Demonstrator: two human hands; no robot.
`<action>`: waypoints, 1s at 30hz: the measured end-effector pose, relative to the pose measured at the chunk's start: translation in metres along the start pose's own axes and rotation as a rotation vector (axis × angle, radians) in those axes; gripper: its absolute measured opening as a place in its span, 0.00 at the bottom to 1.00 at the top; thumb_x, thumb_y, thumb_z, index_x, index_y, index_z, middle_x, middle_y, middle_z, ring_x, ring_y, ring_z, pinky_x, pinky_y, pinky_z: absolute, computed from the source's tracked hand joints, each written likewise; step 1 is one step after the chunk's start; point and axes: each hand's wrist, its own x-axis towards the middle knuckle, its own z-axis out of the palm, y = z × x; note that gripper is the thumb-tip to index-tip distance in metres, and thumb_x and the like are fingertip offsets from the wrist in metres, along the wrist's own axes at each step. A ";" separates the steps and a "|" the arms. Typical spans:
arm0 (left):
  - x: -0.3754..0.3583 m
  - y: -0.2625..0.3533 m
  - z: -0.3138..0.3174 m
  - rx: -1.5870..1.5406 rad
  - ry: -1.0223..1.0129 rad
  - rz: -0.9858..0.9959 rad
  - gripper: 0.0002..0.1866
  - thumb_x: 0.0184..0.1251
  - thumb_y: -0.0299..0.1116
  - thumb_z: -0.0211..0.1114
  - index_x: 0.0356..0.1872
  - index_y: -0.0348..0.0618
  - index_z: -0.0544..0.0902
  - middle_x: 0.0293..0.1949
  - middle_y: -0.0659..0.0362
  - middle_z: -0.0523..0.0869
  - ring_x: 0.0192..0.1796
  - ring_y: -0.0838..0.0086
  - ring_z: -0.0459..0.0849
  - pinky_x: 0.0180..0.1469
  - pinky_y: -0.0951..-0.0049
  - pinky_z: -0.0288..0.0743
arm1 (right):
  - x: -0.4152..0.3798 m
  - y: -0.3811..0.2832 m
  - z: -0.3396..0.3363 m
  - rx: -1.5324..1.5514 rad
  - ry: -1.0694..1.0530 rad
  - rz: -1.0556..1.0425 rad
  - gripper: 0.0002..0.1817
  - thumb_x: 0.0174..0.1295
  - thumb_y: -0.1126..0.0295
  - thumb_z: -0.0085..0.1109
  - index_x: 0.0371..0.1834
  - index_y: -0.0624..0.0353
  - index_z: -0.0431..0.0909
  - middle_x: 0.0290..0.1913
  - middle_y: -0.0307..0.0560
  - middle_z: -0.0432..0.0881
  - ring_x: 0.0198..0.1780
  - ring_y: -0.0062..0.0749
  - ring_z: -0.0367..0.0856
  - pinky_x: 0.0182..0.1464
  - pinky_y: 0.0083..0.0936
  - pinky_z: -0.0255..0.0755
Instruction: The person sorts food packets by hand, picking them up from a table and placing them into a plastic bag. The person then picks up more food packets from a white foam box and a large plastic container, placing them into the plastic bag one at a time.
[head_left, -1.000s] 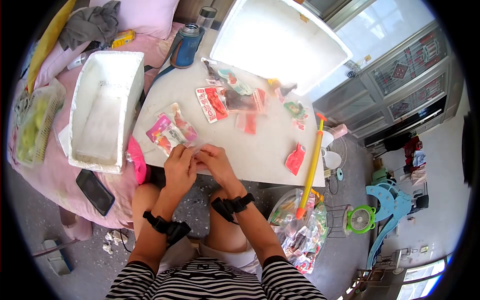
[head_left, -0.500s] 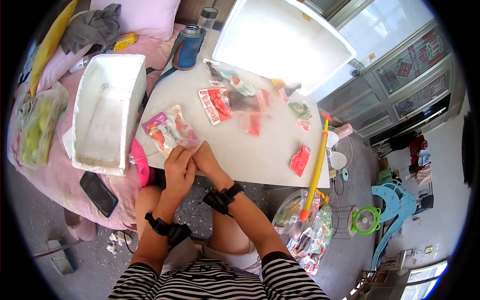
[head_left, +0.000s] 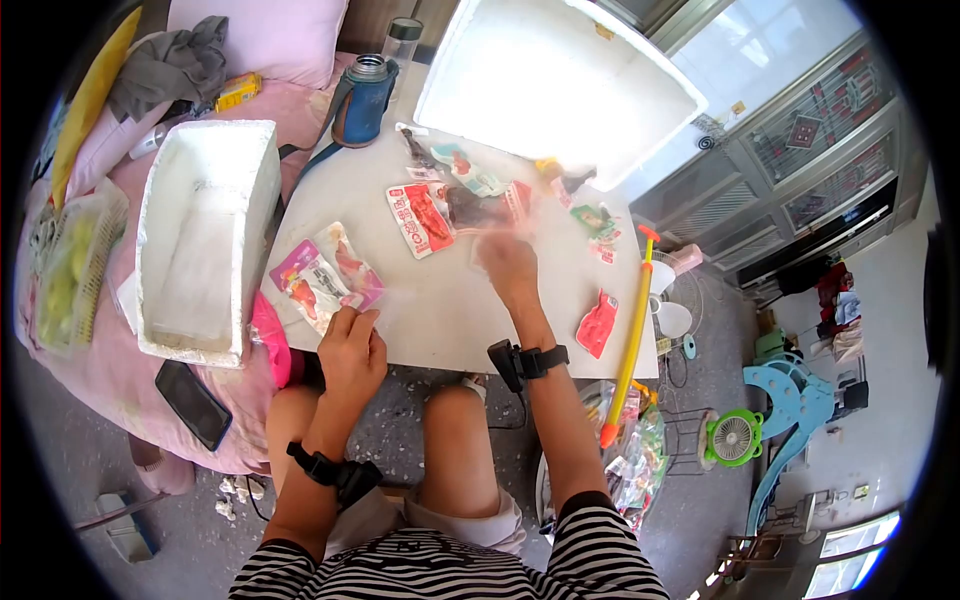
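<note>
My left hand (head_left: pixel 352 350) rests at the near edge of the white table (head_left: pixel 450 315), fingers closed on a small clear packet (head_left: pixel 385 297) beside a pile of pink snack packets (head_left: pixel 322 273). My right hand (head_left: pixel 508 265) is blurred and stretched out over the middle of the table, fingers spread above a small red packet that it mostly hides. Just beyond it lie a red-and-white packet (head_left: pixel 418 217) and a dark packet (head_left: pixel 478 205). Whether the right hand touches anything I cannot tell.
A white foam box (head_left: pixel 205 230) stands at the table's left, and its lid (head_left: pixel 560 80) leans at the back. A blue bottle (head_left: pixel 358 95), a lone red packet (head_left: pixel 594 322), a yellow-orange stick (head_left: pixel 628 330), a phone (head_left: pixel 193 403) and a floor bag of packets (head_left: pixel 630 460) are around.
The hands were together at the table's near edge on the clear packet. The right hand has let go and reached forward to the middle packets; the left hand stays put.
</note>
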 end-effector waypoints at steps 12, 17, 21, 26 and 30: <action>0.003 -0.001 -0.001 0.045 -0.055 0.003 0.10 0.50 0.21 0.66 0.35 0.39 0.81 0.28 0.55 0.75 0.31 0.61 0.78 0.29 0.63 0.73 | 0.149 0.037 0.026 -0.505 -0.090 -0.247 0.29 0.52 0.73 0.53 0.63 0.59 0.70 0.56 0.59 0.76 0.59 0.50 0.73 0.60 0.40 0.69; 0.006 0.001 -0.003 0.043 -0.057 0.004 0.09 0.51 0.22 0.66 0.35 0.38 0.81 0.28 0.55 0.75 0.31 0.61 0.78 0.28 0.63 0.73 | 0.155 0.037 0.020 -0.696 0.023 -0.352 0.14 0.59 0.73 0.50 0.48 0.57 0.76 0.37 0.55 0.84 0.42 0.53 0.83 0.46 0.42 0.76; 0.006 0.001 -0.003 0.024 -0.038 0.012 0.09 0.50 0.20 0.66 0.35 0.38 0.81 0.27 0.54 0.75 0.31 0.60 0.78 0.29 0.63 0.73 | 0.146 0.033 -0.007 -0.493 0.500 -0.458 0.09 0.65 0.69 0.48 0.31 0.61 0.76 0.26 0.62 0.79 0.31 0.60 0.79 0.34 0.48 0.72; 0.001 -0.003 -0.004 0.063 -0.043 -0.013 0.11 0.49 0.21 0.67 0.36 0.37 0.80 0.29 0.53 0.75 0.33 0.58 0.78 0.30 0.62 0.74 | 0.051 0.010 -0.066 0.579 0.171 -0.112 0.13 0.70 0.68 0.45 0.45 0.67 0.77 0.36 0.43 0.81 0.32 0.25 0.83 0.35 0.22 0.83; 0.003 -0.002 -0.010 0.184 -0.043 -0.074 0.16 0.43 0.22 0.67 0.38 0.36 0.78 0.35 0.50 0.74 0.39 0.54 0.76 0.34 0.60 0.75 | -0.066 0.004 -0.081 0.880 -0.006 0.061 0.14 0.70 0.69 0.47 0.49 0.70 0.76 0.38 0.48 0.84 0.32 0.26 0.85 0.31 0.22 0.82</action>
